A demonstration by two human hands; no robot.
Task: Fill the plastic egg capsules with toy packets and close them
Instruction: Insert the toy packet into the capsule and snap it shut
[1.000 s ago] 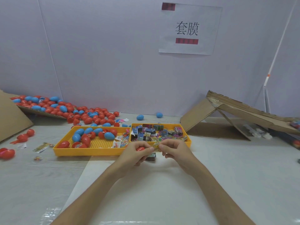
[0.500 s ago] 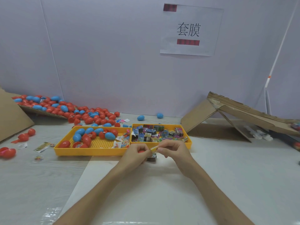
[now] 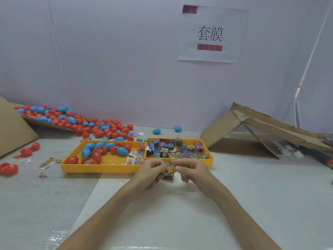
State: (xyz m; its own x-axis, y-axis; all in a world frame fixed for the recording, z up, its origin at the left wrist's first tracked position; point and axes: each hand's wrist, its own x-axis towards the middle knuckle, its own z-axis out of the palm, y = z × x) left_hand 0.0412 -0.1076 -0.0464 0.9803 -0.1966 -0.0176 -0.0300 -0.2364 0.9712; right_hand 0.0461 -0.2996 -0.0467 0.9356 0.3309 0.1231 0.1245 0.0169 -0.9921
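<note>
My left hand (image 3: 150,172) and my right hand (image 3: 195,171) meet just in front of the trays. Both pinch a small yellow toy packet (image 3: 170,167) between their fingertips, above the table. No red capsule shows in the left hand now; its curled fingers hide its palm. A dark packet (image 3: 168,177) lies on the table right under the hands. The left yellow tray (image 3: 99,170) holds red and blue egg capsules (image 3: 122,151) and a few loose packets. The right yellow tray (image 3: 211,162) is full of colourful toy packets (image 3: 173,148).
A big heap of red and blue eggs (image 3: 72,121) spreads over cardboard at the back left. Stray red eggs (image 3: 9,168) and wrappers (image 3: 47,162) lie at the left. Folded cardboard (image 3: 252,130) stands at the right. A paper sign (image 3: 210,34) hangs on the wall.
The hands have stayed together in front of the trays while working the yellow packet. The red capsule seen in the left hand earlier is now out of sight.
</note>
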